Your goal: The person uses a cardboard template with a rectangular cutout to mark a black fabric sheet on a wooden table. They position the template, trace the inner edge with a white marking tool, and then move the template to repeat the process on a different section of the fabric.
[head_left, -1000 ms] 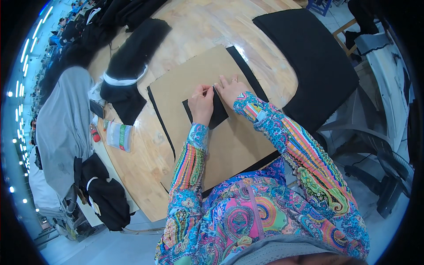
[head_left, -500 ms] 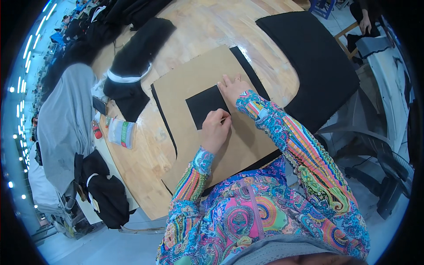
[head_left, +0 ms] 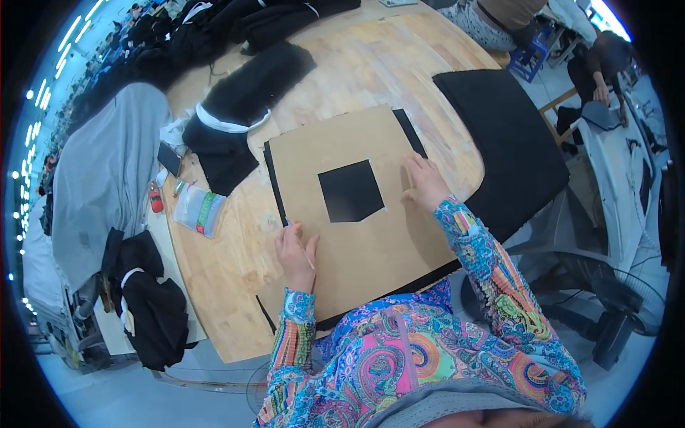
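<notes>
Left grip (head_left: pixel 295 258): fingers curled, closed on a thin pale stick (head_left: pixel 310 261), hand over the left part of the brown board (head_left: pixel 357 267). Right grip (head_left: pixel 427 183): open, nothing held, fingers slightly apart, thumb out, at the board's right side; can't tell how firmly it presses. Board lies on black cloth (head_left: pixel 409 133) on the bench (head_left: pixel 232 307), cloth showing at its edges and through the squarish cut-out. Plastic packet (head_left: pixel 200 210) sits left of board, well apart.
</notes>
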A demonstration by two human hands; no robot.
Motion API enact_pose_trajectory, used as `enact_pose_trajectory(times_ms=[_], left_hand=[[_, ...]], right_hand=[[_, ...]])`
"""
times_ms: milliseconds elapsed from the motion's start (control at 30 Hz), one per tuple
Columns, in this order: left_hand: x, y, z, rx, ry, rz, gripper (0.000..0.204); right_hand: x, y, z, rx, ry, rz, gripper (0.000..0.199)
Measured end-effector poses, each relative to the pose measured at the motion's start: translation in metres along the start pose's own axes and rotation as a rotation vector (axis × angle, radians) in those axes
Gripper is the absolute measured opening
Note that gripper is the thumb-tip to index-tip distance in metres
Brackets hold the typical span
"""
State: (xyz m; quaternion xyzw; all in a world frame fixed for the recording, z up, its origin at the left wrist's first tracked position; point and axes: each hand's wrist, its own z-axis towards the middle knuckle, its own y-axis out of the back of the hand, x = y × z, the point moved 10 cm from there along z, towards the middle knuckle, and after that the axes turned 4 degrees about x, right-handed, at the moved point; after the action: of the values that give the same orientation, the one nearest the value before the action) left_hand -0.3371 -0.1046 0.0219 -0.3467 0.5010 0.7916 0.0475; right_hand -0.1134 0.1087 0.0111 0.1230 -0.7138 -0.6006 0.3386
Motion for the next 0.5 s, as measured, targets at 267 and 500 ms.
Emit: enact_pose_trajectory(times_ms=[267, 500], left_hand=[[0.011, -0.004, -0.002, -0.019, 0.010, -0.056, 0.048], [0.030, 0.001, -0.004, -0.077, 0.133, -0.269, 0.045]], right_hand=[[-0.044, 0.009, -0.006, 0.133, -0.381, 0.463, 0.063], [-0.013, 0.041, -0.011, -0.029, -0.079, 1.013, 0.037]])
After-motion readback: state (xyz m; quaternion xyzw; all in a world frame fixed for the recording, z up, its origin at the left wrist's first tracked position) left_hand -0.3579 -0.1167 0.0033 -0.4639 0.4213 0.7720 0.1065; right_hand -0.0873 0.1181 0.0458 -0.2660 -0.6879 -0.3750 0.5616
